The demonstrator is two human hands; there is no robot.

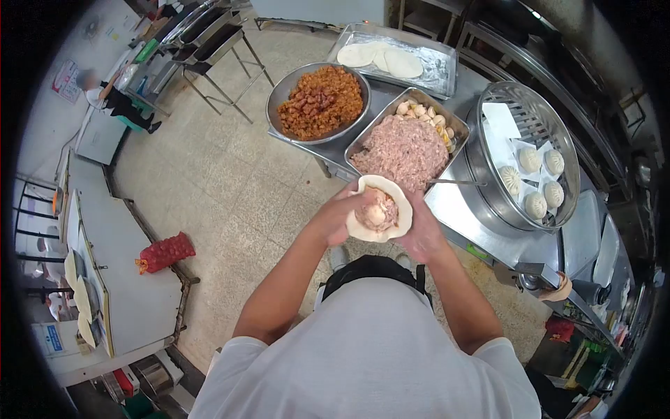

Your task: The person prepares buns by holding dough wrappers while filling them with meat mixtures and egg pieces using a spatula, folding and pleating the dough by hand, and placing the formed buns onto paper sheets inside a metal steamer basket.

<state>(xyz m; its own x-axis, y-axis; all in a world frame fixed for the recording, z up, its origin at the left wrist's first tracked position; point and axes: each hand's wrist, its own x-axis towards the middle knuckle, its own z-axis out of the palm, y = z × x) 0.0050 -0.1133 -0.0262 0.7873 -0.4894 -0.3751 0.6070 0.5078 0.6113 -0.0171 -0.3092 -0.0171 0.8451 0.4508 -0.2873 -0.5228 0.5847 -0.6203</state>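
A round dough wrapper (377, 232) lies across both hands in front of my body, its rim slightly wavy. Pink meat filling (386, 217) sits in its middle, with a pale lump on top. My left hand (337, 215) grips the wrapper's left side, its thumb reaching in over the filling. Around the right edge curls my right hand (423, 230), its fingers partly hidden beneath the dough. Just beyond them is a square metal pan of raw minced meat (405, 145), with pale, yellowish pieces (421, 112) in its far corner and a metal utensil handle (457, 182) sticking out.
A bowl of reddish-brown filling (321, 105) stands at the table's left. Behind is a tray (441, 68) with flat dough rounds (403, 63). At right, a steamer (569, 164) holds several pleated buns (529, 160). A red net sack (166, 253) lies left; another person (105, 96) sits far left.
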